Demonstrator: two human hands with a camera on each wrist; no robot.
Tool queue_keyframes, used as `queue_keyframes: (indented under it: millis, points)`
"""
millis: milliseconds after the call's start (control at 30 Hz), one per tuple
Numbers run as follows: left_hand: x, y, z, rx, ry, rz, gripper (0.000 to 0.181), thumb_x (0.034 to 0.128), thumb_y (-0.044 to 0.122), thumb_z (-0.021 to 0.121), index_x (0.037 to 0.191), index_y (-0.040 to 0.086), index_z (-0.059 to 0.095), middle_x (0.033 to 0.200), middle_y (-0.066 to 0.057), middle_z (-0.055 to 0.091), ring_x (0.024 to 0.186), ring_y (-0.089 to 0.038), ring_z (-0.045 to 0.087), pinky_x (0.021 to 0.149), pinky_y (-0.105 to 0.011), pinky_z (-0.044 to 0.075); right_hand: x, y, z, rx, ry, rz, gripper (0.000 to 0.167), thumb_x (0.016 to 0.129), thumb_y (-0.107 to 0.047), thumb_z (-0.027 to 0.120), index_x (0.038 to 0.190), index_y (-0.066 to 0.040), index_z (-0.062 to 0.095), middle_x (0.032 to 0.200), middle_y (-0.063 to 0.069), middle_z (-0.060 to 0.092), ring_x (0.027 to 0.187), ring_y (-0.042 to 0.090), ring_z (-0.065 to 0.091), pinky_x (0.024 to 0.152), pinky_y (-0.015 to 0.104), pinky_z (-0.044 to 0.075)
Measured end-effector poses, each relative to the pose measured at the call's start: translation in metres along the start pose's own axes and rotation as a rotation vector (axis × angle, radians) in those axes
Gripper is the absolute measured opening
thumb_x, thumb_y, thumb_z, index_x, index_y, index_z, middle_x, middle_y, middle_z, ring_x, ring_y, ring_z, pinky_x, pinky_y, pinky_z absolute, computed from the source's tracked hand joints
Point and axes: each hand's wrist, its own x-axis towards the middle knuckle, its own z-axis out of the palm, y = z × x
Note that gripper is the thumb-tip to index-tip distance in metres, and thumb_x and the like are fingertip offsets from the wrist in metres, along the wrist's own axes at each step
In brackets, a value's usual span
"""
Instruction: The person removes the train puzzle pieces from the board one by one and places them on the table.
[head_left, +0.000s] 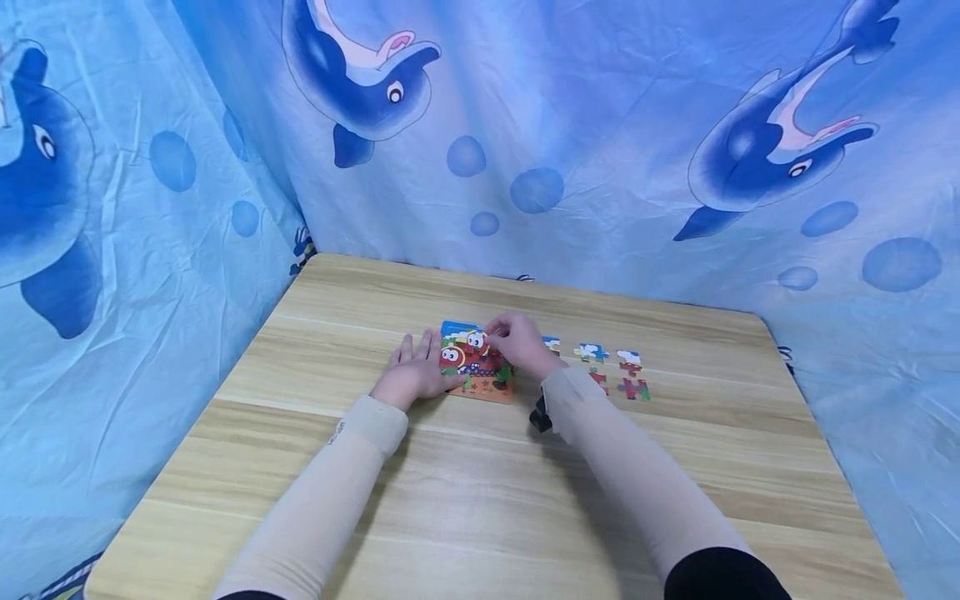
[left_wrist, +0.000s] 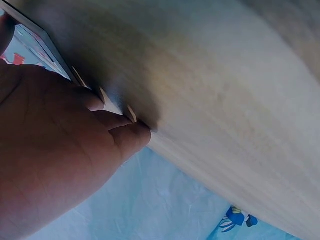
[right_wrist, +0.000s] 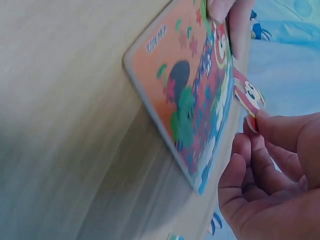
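A flat jigsaw board [head_left: 489, 390] with an orange lower part and red cartoon faces lies near the middle of the table. My left hand [head_left: 416, 372] rests at its left edge, fingers spread and fairly straight, the thumb reaching onto the board. In the left wrist view, fingertips [left_wrist: 135, 135] touch the tabletop. Thumb and fingers of my right hand [head_left: 522, 343] pinch a red puzzle piece [right_wrist: 250, 94] with cartoon eyes. The right wrist view shows this piece tilted, raised above the board's far side. My right hand partly hides the board in the head view.
Several loose puzzle pieces [head_left: 592, 352] lie in two rows on the wooden table [head_left: 450, 492], right of the board. One piece [head_left: 552, 342] is partly hidden behind my right hand. A blue dolphin-print curtain [head_left: 600, 125] encloses the table's back and sides.
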Motion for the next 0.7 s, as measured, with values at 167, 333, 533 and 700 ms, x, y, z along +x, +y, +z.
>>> queue_keyframes:
  millis: [167, 333, 533, 700]
  points:
    - [0.003, 0.000, 0.002, 0.001, -0.001, -0.005, 0.114, 0.0881, 0.084, 0.041, 0.159, 0.018, -0.020, 0.166, -0.004, -0.022, 0.147, -0.039, -0.025, 0.117, -0.053, -0.011, -0.006, 0.009, -0.013, -0.009, -0.009, 0.005, 0.008, 0.100, -0.014, 0.069, 0.106, -0.010, 0.071, 0.095, 0.004, 0.069, 0.088, 0.021, 0.065, 0.074, 0.036, 0.055]
    - [0.002, -0.001, 0.002, 0.000, 0.006, -0.002, 0.112, 0.0893, 0.083, 0.041, 0.159, 0.018, -0.018, 0.166, -0.004, -0.022, 0.147, -0.038, -0.025, 0.117, -0.053, -0.012, -0.011, 0.018, -0.026, -0.022, -0.019, 0.016, 0.009, 0.099, -0.014, 0.069, 0.106, -0.010, 0.072, 0.097, 0.005, 0.068, 0.089, 0.022, 0.064, 0.072, 0.036, 0.054]
    - [0.000, 0.000, 0.001, -0.004, 0.010, 0.002, 0.111, 0.0910, 0.080, 0.043, 0.161, 0.017, -0.016, 0.167, -0.005, -0.020, 0.147, -0.038, -0.025, 0.117, -0.054, -0.011, -0.020, 0.028, -0.042, -0.010, -0.051, 0.057, 0.011, 0.098, -0.015, 0.070, 0.107, -0.008, 0.072, 0.098, 0.007, 0.069, 0.091, 0.027, 0.065, 0.071, 0.038, 0.054]
    - [0.001, -0.001, 0.002, -0.008, 0.004, 0.001, 0.112, 0.0901, 0.081, 0.043, 0.160, 0.018, -0.017, 0.166, -0.004, -0.021, 0.147, -0.039, -0.026, 0.117, -0.054, -0.012, -0.027, 0.037, -0.053, -0.006, -0.061, 0.068, 0.013, 0.098, -0.012, 0.069, 0.109, -0.006, 0.072, 0.097, 0.008, 0.069, 0.090, 0.031, 0.065, 0.071, 0.038, 0.054]
